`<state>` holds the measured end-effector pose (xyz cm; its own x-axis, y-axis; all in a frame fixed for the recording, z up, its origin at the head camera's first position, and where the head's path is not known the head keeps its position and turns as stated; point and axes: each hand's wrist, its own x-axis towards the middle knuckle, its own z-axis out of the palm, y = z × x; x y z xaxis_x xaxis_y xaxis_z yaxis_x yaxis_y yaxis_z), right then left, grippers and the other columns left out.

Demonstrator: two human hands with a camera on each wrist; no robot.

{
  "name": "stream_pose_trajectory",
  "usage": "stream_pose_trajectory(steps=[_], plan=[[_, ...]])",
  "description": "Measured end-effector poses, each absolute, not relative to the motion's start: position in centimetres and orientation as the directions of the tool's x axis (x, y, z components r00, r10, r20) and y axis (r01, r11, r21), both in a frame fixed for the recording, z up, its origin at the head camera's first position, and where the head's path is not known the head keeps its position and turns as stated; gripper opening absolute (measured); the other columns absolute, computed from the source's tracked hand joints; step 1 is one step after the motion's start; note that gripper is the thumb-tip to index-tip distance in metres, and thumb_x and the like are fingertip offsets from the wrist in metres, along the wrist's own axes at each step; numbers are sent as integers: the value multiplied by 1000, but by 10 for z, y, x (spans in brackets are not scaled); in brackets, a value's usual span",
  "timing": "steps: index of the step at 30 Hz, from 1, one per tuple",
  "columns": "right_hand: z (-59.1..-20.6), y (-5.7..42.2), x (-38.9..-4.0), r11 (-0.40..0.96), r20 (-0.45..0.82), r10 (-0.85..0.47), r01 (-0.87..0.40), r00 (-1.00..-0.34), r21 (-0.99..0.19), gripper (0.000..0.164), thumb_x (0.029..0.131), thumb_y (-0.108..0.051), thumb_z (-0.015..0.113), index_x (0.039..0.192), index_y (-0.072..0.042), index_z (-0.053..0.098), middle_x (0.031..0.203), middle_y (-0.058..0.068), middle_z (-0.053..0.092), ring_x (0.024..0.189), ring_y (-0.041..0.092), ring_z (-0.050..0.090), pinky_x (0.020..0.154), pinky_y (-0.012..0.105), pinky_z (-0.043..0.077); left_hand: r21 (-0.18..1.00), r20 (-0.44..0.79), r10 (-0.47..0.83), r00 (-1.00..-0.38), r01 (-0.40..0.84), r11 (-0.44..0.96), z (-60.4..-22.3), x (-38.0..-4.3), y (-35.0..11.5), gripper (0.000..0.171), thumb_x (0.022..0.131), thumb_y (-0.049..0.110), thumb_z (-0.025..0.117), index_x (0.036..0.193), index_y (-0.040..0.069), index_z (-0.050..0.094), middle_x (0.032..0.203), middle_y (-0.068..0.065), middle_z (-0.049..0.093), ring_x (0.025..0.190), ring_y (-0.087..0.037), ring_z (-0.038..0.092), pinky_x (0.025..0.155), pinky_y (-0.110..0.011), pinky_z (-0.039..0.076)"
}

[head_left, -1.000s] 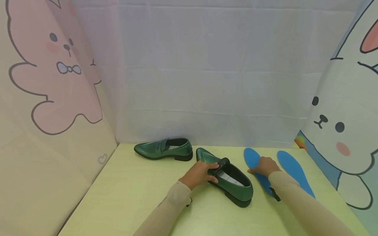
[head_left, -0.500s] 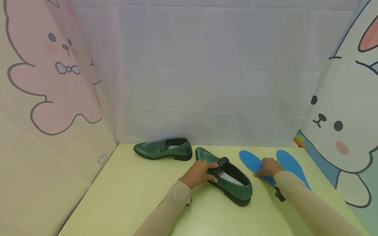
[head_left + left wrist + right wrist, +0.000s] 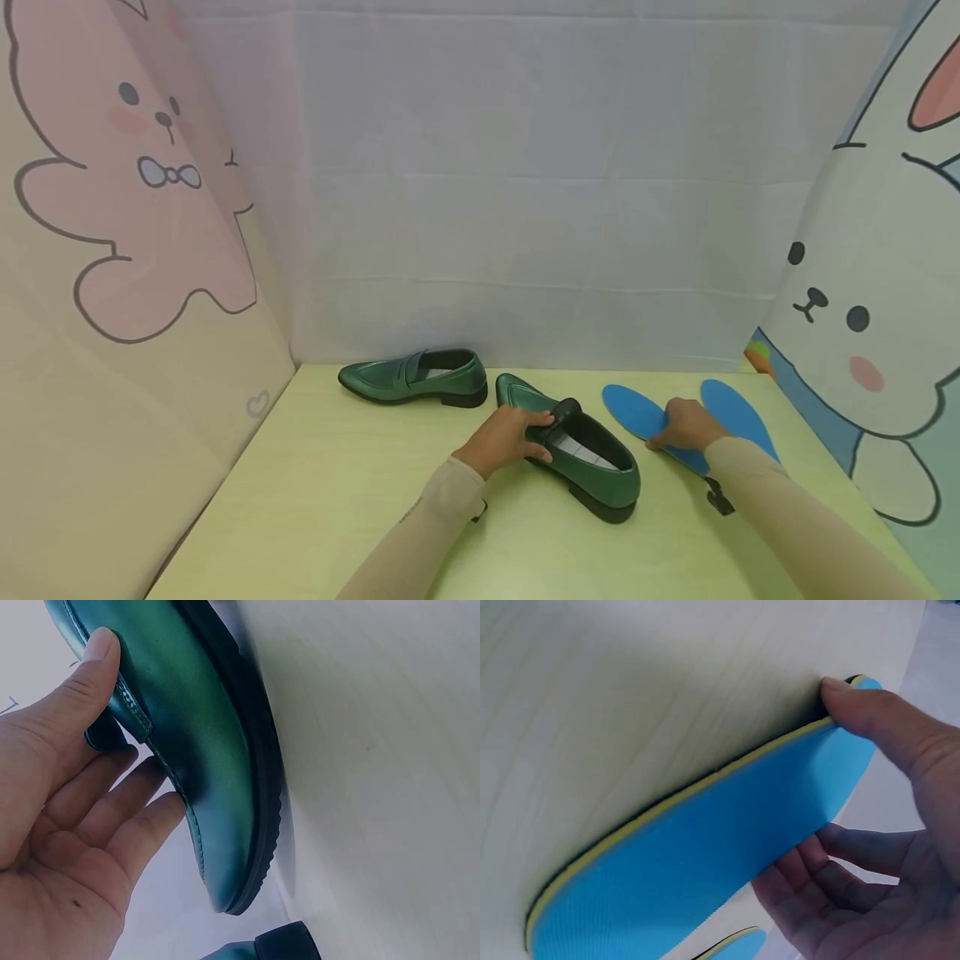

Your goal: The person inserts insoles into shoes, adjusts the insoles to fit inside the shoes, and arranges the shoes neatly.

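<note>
My left hand (image 3: 512, 437) grips a green loafer (image 3: 600, 485) across the instep, by its dark tongue. In the left wrist view the thumb lies on the upper of the loafer (image 3: 202, 735), and the fingers curl at the edge of its opening. My right hand (image 3: 688, 425) holds a blue insole (image 3: 630, 408) by its two long edges. From the right wrist, this insole (image 3: 705, 840) shows a ribbed blue top and a yellow edge, with the thumb on one side and the fingers on the other. A second blue insole (image 3: 738, 417) lies just beyond the right hand, partly hidden.
Another green loafer (image 3: 416, 379) stands at the back of the pale yellow table (image 3: 337, 500), toe to the left. Behind rises a white cloth (image 3: 540, 192). Cloths printed with cartoon animals hang at both sides.
My right hand has moved slightly right and turned the blue insole, whose far tip has swung left toward the shoe. The left hand and its loafer have stayed nearly still.
</note>
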<state>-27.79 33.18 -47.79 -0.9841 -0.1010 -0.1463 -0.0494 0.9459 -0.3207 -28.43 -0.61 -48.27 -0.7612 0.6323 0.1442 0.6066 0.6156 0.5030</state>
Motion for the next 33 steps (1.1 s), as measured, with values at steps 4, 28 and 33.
stream_pose_trajectory(steps=[4,28,33], plan=[[-476,332,-278,940,-126,-106,-58,-986,-337,41,69,-37,77,68,-7,49,60,0,36,54,15,37,49,30,31,513,141,634,-760,604,610,-482,-285,-6,64,70,45,72,129,28,54,131,15,49,40,-6,19,44,-18,31],[-393,307,-255,901,24,-317,-309,-948,-303,31,76,-18,71,59,-15,45,59,-6,28,52,12,26,49,31,23,494,156,642,-751,622,607,-477,-284,-5,63,71,41,73,129,25,55,132,11,49,43,-6,21,46,-18,31],[-380,290,-245,898,-29,-332,-307,-943,-315,30,76,-19,69,59,-16,45,59,-7,28,52,11,26,48,30,25,513,138,636,-759,604,610,-479,-283,-5,64,71,42,73,129,24,55,133,11,49,47,-7,26,47,-19,32]])
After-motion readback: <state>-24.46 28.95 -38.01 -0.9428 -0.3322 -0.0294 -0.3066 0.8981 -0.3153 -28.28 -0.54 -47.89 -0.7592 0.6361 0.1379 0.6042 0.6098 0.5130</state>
